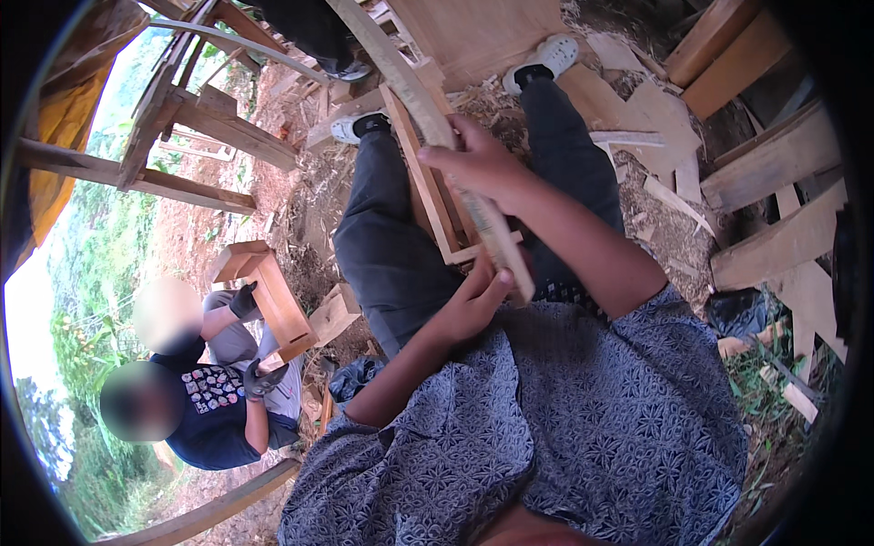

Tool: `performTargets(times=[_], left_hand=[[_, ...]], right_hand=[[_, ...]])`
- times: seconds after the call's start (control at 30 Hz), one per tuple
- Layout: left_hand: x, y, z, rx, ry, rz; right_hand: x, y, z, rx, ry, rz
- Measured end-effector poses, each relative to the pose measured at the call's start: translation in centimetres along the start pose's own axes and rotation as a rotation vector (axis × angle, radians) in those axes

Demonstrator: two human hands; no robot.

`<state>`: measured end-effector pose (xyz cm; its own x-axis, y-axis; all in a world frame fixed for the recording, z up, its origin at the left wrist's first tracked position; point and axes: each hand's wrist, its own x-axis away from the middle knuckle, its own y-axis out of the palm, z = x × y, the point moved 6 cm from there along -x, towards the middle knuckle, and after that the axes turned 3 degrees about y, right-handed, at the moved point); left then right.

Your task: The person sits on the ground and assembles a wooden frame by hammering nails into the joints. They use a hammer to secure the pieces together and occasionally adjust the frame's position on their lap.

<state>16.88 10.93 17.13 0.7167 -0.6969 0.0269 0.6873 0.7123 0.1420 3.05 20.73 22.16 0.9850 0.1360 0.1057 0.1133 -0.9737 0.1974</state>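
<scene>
2 bare hands are on 1 long wood strip (492, 227), held slantwise over the sitter's lap. I can't see its far end, cut off up top. R hand (469, 162) is wrapped round it midway, thumb on one side; some fingers are hidden behind the wood. L hand (475, 302) is down by the near end, pinching it w/ finger & thumb, I think; the underside of that grip is hidden.

Under the strip, btwn the 2 legs in dark pants (387, 218), is 1 thin wood frame (425, 182). The strip & R hand hide part of it, so can't count all its sides. 2 white shoes (553, 57) poke out past the pants.

On the L side sits 1 helper (209, 400) w/ 2 dark gloves (258, 380), both on 1 wood box (284, 314). Blurry spots cover the head, so no face to see. Up top there's 1 more person (305, 32), mostly cut off: just dark cloth & 1 shoe (351, 71).

Lots of wood scraps (651, 118) lie about, too many to count. Over on the R, 1 black bag (737, 311) is hard to make out.
</scene>
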Motion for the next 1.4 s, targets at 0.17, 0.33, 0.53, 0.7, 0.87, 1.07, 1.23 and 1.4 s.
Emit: performTargets(times=[0.17, 0.33, 0.53, 0.7, 0.87, 1.07, 1.23, 1.4], left_hand=[[-1.3, -4.1, -1.2, -1.049, 0.118, 0.122], [-4.2, -5.7, -4.9, -1.358, 0.124, 0.043], [-6.0, -6.1, -8.9, -1.227, -0.147, -0.054], [-4.1, -8.4, -6.1, -1.027, -0.032, 0.095], [-2.7, -10.1, -5.3, -0.884, 0.048, 0.194], [-2.5, -10.4, -5.1, -0.894, 0.116, 0.219], [-2.8, -10.7, -5.1, -0.877, 0.043, 0.224], [-2.7, -10.9, -5.1, -0.846, 0.051, 0.233]], right_hand=[[3.6, -5.8, 2.0, 0.084, 0.175, -0.028], [7.1, -9.6, 2.7, 0.217, 0.167, 0.101], [7.2, -11.9, 2.9, 0.434, 0.164, 0.158], [6.3, -12.9, 2.4, 0.831, -0.014, 0.219], [4.8, -13.0, 3.3, 0.892, -0.061, 0.251], [1.6, -12.8, 7.0, 0.981, -0.045, 0.284], [0.5, -12.5, 9.5, 0.92, 0.006, 0.266], [0.9, -11.7, 9.7, 0.883, -0.033, 0.26]])
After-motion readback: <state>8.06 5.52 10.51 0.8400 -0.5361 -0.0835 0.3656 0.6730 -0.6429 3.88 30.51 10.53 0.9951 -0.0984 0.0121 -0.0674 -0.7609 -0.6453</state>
